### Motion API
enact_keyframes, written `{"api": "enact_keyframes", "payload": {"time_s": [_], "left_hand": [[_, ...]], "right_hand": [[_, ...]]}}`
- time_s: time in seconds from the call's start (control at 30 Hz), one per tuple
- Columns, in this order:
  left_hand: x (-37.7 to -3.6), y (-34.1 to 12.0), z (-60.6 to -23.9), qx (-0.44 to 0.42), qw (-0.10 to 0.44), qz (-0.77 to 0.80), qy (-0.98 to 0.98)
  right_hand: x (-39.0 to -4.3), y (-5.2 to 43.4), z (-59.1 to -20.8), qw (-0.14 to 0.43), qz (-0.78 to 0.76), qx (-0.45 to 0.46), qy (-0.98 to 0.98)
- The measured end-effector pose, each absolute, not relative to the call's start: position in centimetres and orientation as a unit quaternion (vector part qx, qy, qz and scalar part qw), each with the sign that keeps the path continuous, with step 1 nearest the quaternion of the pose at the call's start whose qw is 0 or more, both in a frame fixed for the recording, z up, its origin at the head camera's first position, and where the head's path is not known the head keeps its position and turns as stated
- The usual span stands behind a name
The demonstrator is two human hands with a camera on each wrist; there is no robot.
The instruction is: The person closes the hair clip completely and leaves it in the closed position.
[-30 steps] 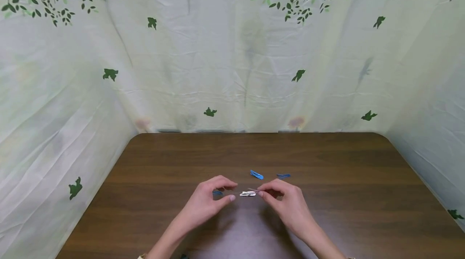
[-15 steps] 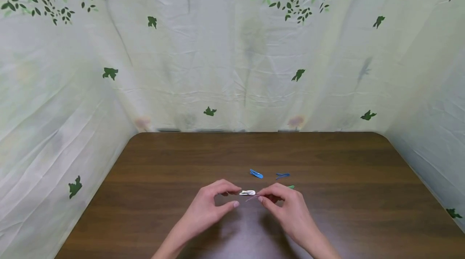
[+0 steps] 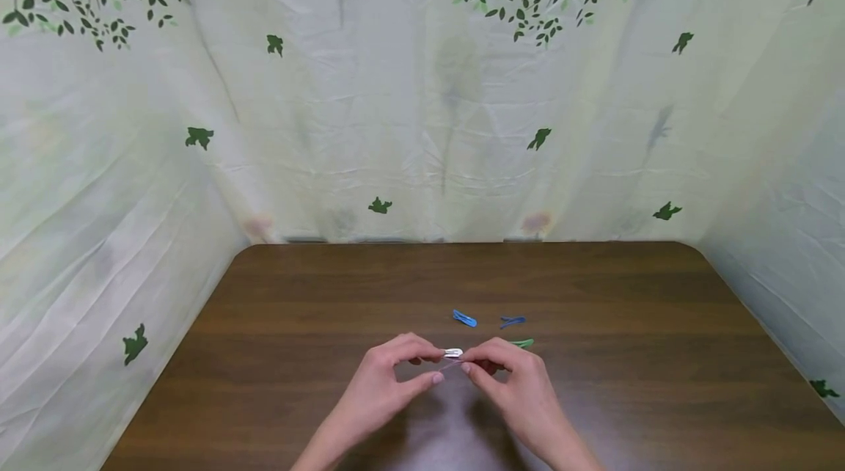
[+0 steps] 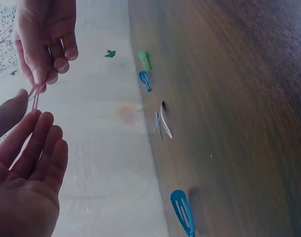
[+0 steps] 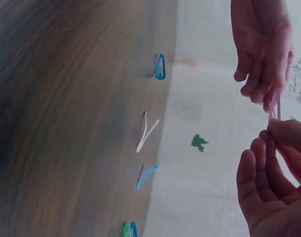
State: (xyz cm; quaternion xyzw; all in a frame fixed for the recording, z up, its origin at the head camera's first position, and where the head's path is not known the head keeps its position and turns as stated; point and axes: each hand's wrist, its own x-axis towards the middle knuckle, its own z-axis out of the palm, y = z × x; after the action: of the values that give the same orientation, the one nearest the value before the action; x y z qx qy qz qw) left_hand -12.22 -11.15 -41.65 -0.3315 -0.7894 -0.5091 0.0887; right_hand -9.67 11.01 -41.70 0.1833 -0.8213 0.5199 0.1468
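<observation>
Above the worktop (image 3: pixel 297 324), the left hand (image 3: pixel 386 383) and right hand (image 3: pixel 518 383) each pinched an end of a pink hair clip (image 4: pixel 35 97) held between them.

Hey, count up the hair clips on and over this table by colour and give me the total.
blue hair clips: 3
white hair clip: 1
green hair clip: 1
pink hair clip: 1
Total: 6
</observation>
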Motion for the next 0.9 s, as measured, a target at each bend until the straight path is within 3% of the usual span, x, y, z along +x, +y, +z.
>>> {"api": "enact_keyframes", "payload": {"time_s": [0.3, 0.9], "left_hand": [[-12.0, -10.5, -41.9, -0.297, 0.107, -0.538, -0.782], [-11.8, -9.8, -41.9, -0.256, 0.141, -0.561, -0.774]], "right_hand": [[-9.0, 10.3, -39.7, 0.165, 0.530, 0.170, -0.814], [-9.9, 11.0, -41.6, 0.149, 0.545, 0.194, -0.802]]}}
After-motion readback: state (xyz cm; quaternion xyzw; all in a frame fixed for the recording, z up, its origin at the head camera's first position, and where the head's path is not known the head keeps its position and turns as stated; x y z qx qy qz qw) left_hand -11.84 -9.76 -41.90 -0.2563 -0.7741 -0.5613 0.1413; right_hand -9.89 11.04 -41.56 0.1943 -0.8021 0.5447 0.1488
